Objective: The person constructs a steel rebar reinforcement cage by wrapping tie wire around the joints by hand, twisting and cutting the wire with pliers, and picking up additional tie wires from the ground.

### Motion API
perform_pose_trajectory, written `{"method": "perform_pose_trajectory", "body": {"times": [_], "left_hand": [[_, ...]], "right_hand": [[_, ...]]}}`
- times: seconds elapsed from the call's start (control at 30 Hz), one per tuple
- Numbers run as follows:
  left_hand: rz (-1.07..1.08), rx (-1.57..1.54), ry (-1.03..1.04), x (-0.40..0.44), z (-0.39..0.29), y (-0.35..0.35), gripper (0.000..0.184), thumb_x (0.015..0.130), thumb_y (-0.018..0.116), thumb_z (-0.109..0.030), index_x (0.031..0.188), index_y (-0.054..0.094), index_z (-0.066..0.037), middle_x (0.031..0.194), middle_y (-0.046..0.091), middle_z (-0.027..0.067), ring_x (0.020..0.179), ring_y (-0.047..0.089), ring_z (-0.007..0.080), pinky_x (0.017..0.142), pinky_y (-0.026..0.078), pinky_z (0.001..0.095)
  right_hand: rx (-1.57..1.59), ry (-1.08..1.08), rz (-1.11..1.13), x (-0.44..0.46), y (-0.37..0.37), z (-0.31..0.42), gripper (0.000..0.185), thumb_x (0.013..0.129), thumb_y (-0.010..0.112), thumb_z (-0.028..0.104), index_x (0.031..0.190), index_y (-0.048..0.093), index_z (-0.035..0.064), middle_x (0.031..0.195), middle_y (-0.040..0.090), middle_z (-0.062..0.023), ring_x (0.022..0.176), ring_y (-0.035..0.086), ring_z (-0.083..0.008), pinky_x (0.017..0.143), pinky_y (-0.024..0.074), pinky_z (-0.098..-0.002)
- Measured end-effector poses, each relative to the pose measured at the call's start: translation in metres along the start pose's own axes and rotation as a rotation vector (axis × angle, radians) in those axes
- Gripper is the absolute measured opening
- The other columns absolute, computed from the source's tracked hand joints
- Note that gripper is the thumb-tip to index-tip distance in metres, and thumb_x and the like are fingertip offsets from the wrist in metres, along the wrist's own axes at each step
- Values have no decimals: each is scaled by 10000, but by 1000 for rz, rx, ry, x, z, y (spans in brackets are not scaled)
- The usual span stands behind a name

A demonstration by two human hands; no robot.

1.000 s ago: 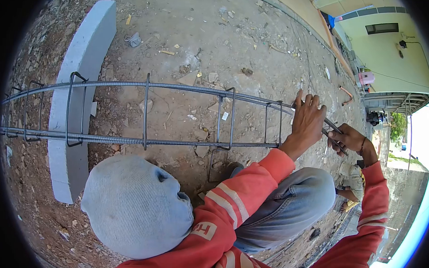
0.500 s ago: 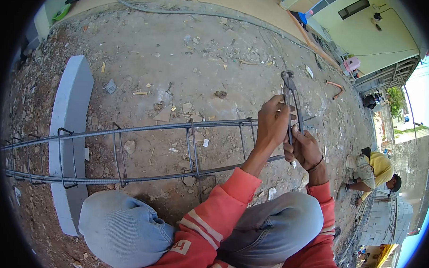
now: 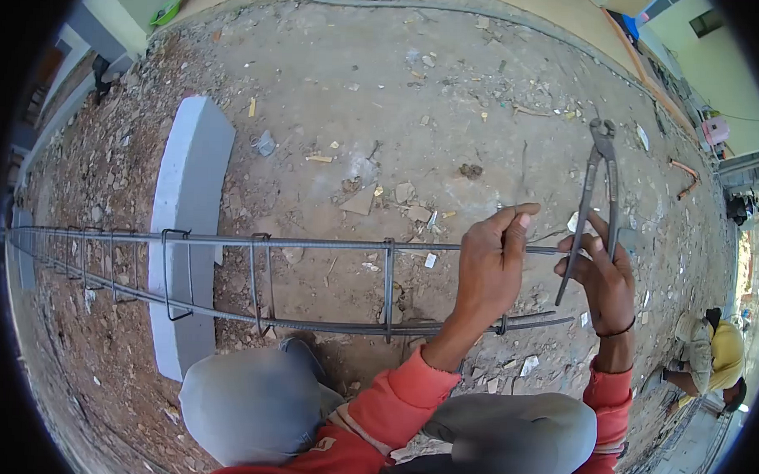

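Note:
My left hand (image 3: 493,262) is closed in a pinch beside the upper bar of a rebar cage (image 3: 329,244). A thin dark tie wire (image 3: 523,171) stands up from its thumb and fingertips. My right hand (image 3: 605,282) holds a pair of end-cutting pincers (image 3: 598,165) by the handles. Their jaws point away from me and the handles are spread. Long ribbed bars and square stirrups (image 3: 388,289) make up the cage, which runs across in front of my knees. My left fingers hide part of the cage near its right end.
A pale block (image 3: 185,180) supports the cage at the left. Rubble and stone chips (image 3: 360,200) are scattered over the dirt ground. A hose (image 3: 421,5) runs along the far edge. At the right, a person in a yellow shirt (image 3: 726,358) bends down.
My left hand has come off the pincers and moved down to the cage, pinching the wire. The pincers stay in my right hand. The view has shifted, so the scene sits further right.

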State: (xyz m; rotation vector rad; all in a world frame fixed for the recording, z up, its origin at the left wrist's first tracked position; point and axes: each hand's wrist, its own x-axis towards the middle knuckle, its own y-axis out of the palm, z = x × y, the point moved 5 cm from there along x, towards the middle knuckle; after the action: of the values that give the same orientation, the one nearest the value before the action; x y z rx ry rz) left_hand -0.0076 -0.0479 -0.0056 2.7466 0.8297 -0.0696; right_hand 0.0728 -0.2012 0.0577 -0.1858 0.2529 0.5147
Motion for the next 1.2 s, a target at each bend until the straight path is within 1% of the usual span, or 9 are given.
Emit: {"method": "perform_pose_trajectory", "body": {"times": [0.1, 0.17, 0.3, 0.37, 0.43, 0.6, 0.8, 1.03, 1.2], "left_hand": [[-21, -193, -119, -17, -7, 6, 427, 1038, 469, -339, 1061, 676, 34, 571, 429, -4, 549, 406, 94, 523, 349, 288], [-88, -192, -110, -25, -20, 8, 441, 1042, 451, -347, 1033, 676, 32, 562, 459, 29, 523, 435, 125, 524, 370, 315], [-317, -42, -135, -42, -61, -2, 445, 1046, 428, -346, 995, 668, 25, 552, 481, 65, 507, 486, 152, 533, 399, 332], [-465, 28, -121, -60, -94, -23, 441, 1047, 420, -342, 993, 660, 24, 548, 482, 68, 508, 499, 151, 535, 403, 329], [-523, -123, -313, -86, -128, -49, 413, 1048, 415, -329, 1006, 641, 15, 557, 502, 70, 517, 522, 150, 544, 413, 319], [-622, -84, -434, -196, -173, -145, 387, 1043, 401, -317, 992, 631, -11, 586, 553, 66, 524, 542, 146, 547, 422, 317], [-739, -40, -506, -377, -211, -295, 381, 1028, 408, -269, 1058, 691, -16, 619, 493, 8, 575, 449, 104, 562, 384, 294], [-857, -253, -617, -522, -238, -451, 352, 1026, 439, -267, 1054, 698, -30, 643, 470, -12, 606, 428, 92, 577, 358, 278], [-1047, -364, -577, -601, -299, -593, 296, 1034, 458, -263, 901, 612, -48, 675, 505, -12, 606, 441, 86, 568, 350, 253]], "right_hand": [[-48, -212, -64, 3, -2, 29, 513, 1013, 488, 219, 1452, 376, -22, 811, 456, -10, 684, 420, -96, 626, 365, -263], [-10, -199, -3, 3, -6, 46, 336, 1010, 489, 198, 1277, 496, -6, 794, 423, 6, 673, 388, -91, 609, 341, -257], [40, -41, 175, -10, 37, 77, 167, 1011, 497, 213, 1048, 518, 51, 771, 397, 14, 642, 368, -88, 584, 318, -249], [162, 254, 197, -24, 50, 67, 172, 1015, 497, 239, 940, 485, 84, 753, 386, 11, 617, 370, -90, 566, 324, -252], [219, 356, 228, -55, 73, 80, 189, 1012, 505, 264, 982, 515, 78, 740, 389, 10, 596, 378, -93, 553, 344, -259], [-83, 73, 247, -142, 157, 163, 251, 998, 531, 295, 1049, 532, 49, 778, 482, -21, 639, 482, -124, 593, 423, -282], [-71, 365, 424, -173, 254, 165, 258, 1000, 534, 291, 1004, 511, 35, 802, 517, -35, 704, 533, -147, 648, 468, -311], [-528, 53, 479, -232, 387, 164, 276, 992, 518, 199, 1168, 514, -13, 861, 562, -37, 786, 565, -156, 739, 483, -300], [-937, -202, 769, -312, 564, 151, 314, 950, 521, 139, 1238, 520, 15, 934, 634, -198, 892, 617, -388, 806, 482, -426]]}}
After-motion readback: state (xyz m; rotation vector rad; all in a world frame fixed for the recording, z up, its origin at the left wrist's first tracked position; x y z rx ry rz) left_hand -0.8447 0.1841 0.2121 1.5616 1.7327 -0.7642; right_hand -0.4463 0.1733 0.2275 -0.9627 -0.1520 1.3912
